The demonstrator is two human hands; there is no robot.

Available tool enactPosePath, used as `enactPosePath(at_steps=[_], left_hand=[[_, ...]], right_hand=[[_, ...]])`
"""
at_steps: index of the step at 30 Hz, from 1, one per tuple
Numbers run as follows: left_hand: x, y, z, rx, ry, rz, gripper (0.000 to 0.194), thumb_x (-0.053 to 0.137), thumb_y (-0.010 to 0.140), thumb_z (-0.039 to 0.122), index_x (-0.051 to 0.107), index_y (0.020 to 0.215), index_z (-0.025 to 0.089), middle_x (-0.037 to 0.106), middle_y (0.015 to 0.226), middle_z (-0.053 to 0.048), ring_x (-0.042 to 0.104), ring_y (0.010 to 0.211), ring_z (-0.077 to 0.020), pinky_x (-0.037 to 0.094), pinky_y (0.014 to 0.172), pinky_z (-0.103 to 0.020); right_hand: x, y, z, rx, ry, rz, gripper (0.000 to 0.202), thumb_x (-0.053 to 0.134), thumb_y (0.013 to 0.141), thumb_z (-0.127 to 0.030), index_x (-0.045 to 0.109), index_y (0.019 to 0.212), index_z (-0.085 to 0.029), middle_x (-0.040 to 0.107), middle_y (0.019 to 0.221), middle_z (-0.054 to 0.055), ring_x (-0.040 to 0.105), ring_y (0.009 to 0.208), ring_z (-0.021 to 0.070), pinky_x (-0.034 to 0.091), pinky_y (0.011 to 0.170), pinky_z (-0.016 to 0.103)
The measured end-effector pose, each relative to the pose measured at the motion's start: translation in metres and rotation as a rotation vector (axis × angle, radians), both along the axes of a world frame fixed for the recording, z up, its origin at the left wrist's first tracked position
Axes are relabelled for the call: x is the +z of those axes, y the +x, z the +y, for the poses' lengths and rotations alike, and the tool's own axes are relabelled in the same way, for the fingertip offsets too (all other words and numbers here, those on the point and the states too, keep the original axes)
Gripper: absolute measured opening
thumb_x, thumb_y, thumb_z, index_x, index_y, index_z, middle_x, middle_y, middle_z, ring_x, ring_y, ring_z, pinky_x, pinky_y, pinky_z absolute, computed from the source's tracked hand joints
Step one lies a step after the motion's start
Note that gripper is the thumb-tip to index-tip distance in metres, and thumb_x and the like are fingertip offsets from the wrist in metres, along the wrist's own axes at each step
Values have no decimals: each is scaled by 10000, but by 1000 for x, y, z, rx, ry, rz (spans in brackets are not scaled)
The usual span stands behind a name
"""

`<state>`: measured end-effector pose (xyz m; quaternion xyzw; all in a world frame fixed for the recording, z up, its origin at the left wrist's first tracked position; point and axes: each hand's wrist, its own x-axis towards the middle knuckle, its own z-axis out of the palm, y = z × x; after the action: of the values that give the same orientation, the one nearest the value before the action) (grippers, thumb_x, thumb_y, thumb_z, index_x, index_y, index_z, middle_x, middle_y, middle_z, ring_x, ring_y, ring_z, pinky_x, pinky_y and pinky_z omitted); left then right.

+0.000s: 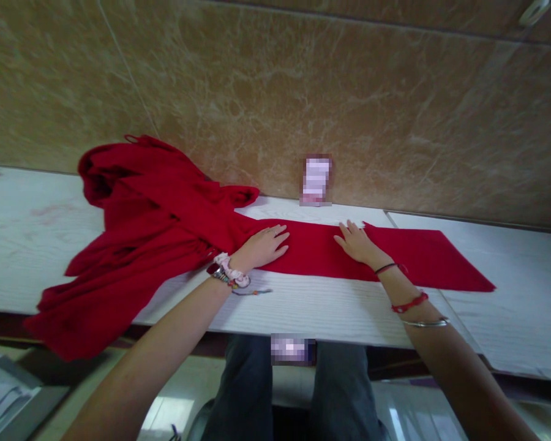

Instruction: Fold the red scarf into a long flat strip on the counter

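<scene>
A red cloth (321,250) lies across a white wood-grain table. Its right part is a flat, smooth strip with a slanted right end; its left part is a loose, crumpled heap that hangs over the front edge. My left hand (264,246) rests palm down where the heap meets the strip, fingers spread. On the strip, further right, my right hand (357,242) lies flat with its fingers apart. Neither hand grips the cloth. Some of the cloth is hidden under both hands.
Behind the white table (303,309) rises a brown marbled wall (275,104). A phone-like object (316,179), pixelated, leans against it. Another pixelated object (291,349) is at the front edge, between my legs. An open drawer or box (32,404) with papers stands at the lower left.
</scene>
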<state>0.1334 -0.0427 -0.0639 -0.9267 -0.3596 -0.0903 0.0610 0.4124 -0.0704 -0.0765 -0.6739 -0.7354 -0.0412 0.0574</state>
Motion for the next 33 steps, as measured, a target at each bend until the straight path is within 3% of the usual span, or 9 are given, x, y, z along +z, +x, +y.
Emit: enactPosePath(at_steps=[2,5,7,13,16,19,22,27,33], left_hand=[[9,-5,0,-26,80,-26,376,378,924,239,557,1232,118,496,1352,-131,476,1236,-222,366,1051,-338],[16,-19,4,129,127,-84,390,367,915,216,525,1259,122,519,1320,-130,548,1145,-214,439,977,-330],[13,-30,10,204,64,-51,399,376,910,224,513,1270,120,512,1329,-130,534,1167,-215,435,979,-325],[0,-48,20,281,-143,62,463,357,930,312,426,1358,150,419,1420,-125,369,1322,-244,356,1047,-387],[5,-47,17,327,-115,50,424,365,926,300,484,1315,180,470,1379,-113,433,1272,-247,394,1010,-388],[14,-50,16,331,-16,0,331,381,890,198,633,1105,185,597,1203,-79,548,1123,-207,438,954,-316],[17,-56,20,282,43,-58,280,422,839,146,659,987,171,615,1083,-76,584,1007,-185,456,905,-275],[12,-62,27,79,-47,-53,248,459,805,142,665,937,182,614,974,-55,590,893,-165,466,839,-262],[18,-39,11,-81,-3,-116,229,456,837,163,658,944,163,602,1014,-73,570,950,-180,436,898,-296]], right_hand=[[6,-16,-6,174,29,49,586,293,942,-402,321,1416,-59,270,1482,236,225,1381,319,258,1073,541],[11,-43,-15,385,-17,94,590,260,944,-445,278,1449,-140,226,1520,145,178,1401,272,222,1097,530],[12,-54,-19,450,-89,77,605,258,942,-470,268,1454,-148,218,1525,125,159,1406,261,213,1104,523],[7,-52,-18,485,-147,36,590,228,946,-495,307,1441,-185,270,1509,96,198,1398,238,207,1109,516],[8,-50,-17,478,-165,35,602,234,945,-492,303,1442,-159,259,1511,97,193,1399,238,205,1113,508],[10,-51,-17,472,-175,38,597,243,946,-484,304,1441,-155,257,1512,94,197,1398,239,203,1113,508],[10,-51,-17,470,-178,44,593,258,944,-480,305,1441,-159,258,1512,96,203,1397,243,207,1111,512],[9,-49,-17,481,-156,55,582,270,940,-482,319,1436,-182,277,1505,98,216,1392,245,223,1101,526],[11,-51,-17,483,-156,59,575,271,938,-482,338,1428,-189,299,1497,96,235,1387,243,226,1098,530]])
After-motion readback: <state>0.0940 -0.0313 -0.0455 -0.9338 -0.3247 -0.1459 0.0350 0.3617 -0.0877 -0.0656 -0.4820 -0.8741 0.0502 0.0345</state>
